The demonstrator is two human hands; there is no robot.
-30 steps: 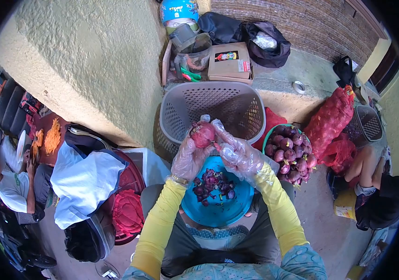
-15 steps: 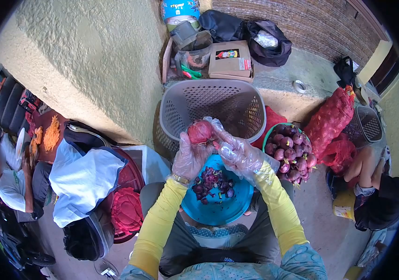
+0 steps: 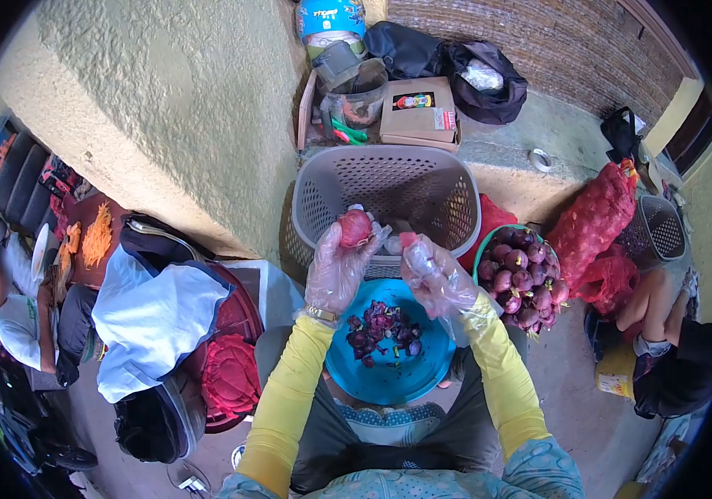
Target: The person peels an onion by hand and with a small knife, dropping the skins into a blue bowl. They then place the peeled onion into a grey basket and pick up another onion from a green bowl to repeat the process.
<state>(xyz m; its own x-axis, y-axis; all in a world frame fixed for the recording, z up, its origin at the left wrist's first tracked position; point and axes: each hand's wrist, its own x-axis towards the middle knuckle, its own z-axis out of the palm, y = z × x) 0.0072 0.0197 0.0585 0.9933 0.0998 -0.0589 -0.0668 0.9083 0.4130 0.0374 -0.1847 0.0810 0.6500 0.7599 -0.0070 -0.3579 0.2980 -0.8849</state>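
Left arm [image 3: 294, 395] and right arm [image 3: 501, 382] reach forward, left grip [image 3: 335, 273] cupped, right grip [image 3: 441, 279] curled, the two apart.

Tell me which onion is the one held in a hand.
The red onion in the left hand: it is raised on its own, whereas others lie heaped in the green-rimmed container.

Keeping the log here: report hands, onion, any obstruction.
Left hand holds onion. Right hand, apart from onion, pinches small red item, kind unclear. Nothing visibly blocking either hand.
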